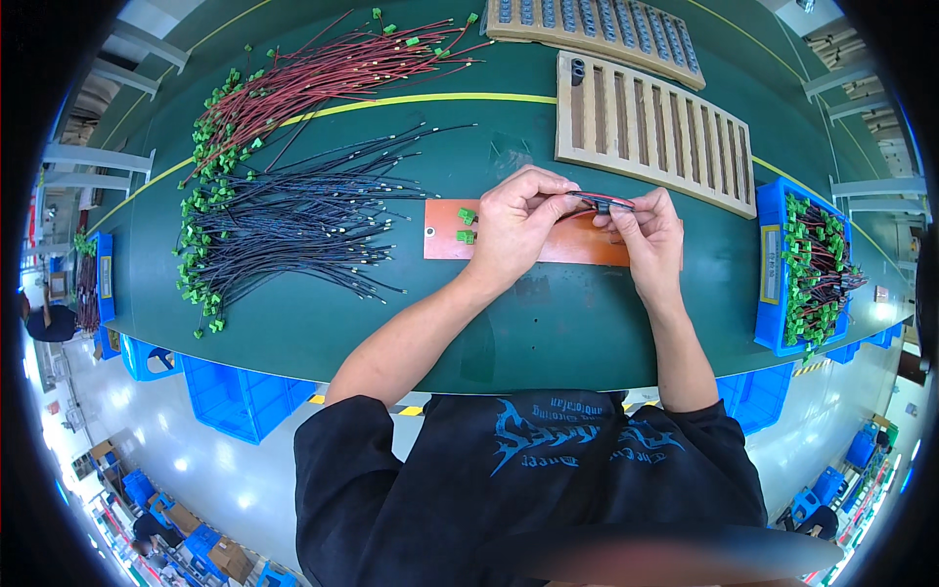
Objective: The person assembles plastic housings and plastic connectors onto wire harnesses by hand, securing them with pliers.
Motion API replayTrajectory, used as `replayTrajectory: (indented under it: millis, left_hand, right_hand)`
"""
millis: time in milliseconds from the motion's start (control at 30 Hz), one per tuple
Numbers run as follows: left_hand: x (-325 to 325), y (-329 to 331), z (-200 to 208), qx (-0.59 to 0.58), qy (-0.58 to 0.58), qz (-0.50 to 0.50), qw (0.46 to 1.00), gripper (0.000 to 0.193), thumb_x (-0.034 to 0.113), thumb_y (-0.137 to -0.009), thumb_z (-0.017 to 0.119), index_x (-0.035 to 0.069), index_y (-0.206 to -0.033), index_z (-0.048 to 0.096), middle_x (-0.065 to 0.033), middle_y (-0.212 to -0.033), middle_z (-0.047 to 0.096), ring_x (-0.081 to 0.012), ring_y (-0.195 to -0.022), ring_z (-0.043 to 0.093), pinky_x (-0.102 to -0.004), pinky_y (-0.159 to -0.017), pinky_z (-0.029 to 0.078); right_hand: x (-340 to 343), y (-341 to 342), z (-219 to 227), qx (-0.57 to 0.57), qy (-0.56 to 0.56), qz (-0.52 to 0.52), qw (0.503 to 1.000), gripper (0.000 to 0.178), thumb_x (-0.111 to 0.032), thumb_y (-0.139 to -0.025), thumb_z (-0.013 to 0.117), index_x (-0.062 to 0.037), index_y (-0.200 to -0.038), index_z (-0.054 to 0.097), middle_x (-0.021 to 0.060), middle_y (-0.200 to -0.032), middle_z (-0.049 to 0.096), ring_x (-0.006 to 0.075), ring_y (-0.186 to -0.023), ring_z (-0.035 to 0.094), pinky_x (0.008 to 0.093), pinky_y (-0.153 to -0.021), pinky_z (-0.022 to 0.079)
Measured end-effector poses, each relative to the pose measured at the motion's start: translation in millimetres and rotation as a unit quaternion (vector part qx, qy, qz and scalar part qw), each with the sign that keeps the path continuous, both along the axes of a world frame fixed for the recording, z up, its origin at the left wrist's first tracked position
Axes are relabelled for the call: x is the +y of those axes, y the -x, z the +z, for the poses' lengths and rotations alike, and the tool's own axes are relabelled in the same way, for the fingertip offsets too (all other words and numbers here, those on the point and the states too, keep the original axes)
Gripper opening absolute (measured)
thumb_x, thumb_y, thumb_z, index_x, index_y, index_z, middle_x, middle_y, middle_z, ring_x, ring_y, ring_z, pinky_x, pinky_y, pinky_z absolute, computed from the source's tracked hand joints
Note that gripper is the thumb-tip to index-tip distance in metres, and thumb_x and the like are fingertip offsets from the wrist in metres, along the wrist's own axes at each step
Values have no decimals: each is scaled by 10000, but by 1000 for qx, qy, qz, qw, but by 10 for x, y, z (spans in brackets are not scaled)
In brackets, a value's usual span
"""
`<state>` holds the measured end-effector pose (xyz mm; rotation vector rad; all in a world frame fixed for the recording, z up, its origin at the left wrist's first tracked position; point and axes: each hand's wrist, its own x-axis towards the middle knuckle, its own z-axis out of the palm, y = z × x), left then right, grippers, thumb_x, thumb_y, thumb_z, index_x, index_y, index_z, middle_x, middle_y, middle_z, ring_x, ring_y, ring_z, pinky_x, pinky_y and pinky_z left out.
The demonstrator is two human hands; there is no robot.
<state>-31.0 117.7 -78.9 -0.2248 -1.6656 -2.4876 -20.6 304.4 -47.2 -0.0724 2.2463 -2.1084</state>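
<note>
My left hand and my right hand are closed, pinching a red and black wire pair between them. A small dark piece sits on the wires between my fingertips; its exact kind is too small to tell. The hands are above an orange board on the green table. Two green connectors lie on the board's left part, beside my left wrist. My fingers hide the ends of the wires.
Left of the board lie black wires with green connectors, and beyond them red wires. A slotted tan tray and another tray with grey parts stand at the back. A blue bin of wired connectors is at right.
</note>
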Motion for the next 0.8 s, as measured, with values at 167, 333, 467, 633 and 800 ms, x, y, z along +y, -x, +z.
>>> replayTrajectory:
  millis: [167,333,467,633,800]
  left_hand:
    - [11,18,-16,-8,4,2,1000,54,-88,-894,666,-65,-941,652,-124,-997,680,-179,-904,717,-280,-795,608]
    - [10,9,-23,-10,-14,-4,1000,59,-90,-888,674,-67,-939,654,-119,-995,680,-176,-897,718,-278,-797,606]
    - [-52,-20,22,-23,54,-51,997,103,-128,-893,647,-65,-975,645,-146,-1051,654,-192,-985,685,-316,-892,604]
    - [-61,-40,46,-44,65,-58,995,105,-115,-875,678,-56,-960,663,-141,-1045,662,-177,-971,688,-289,-872,597]
    - [-44,-64,21,-8,33,-43,999,122,-116,-857,694,-51,-958,672,-128,-1027,675,-166,-950,693,-274,-852,598]
  right_hand:
    - [1,-8,1,0,9,-2,1000,171,-74,-992,632,-38,-995,466,132,-945,718,147,-875,715,234,-730,544]
    - [-8,-5,16,-12,-13,-6,1000,164,-73,-994,628,-36,-997,468,134,-946,714,147,-877,713,241,-740,545]
    - [3,-10,-37,2,-10,-7,1000,158,-69,-996,622,-36,-1000,468,135,-944,710,148,-877,709,242,-744,545]
    - [27,-9,-30,6,-4,18,1000,131,-56,-1005,599,-32,-1015,470,127,-941,707,148,-881,701,246,-748,545]
    - [-21,-11,-11,18,12,14,1000,122,-62,-1012,593,-36,-1014,474,112,-921,706,135,-863,694,233,-714,523]
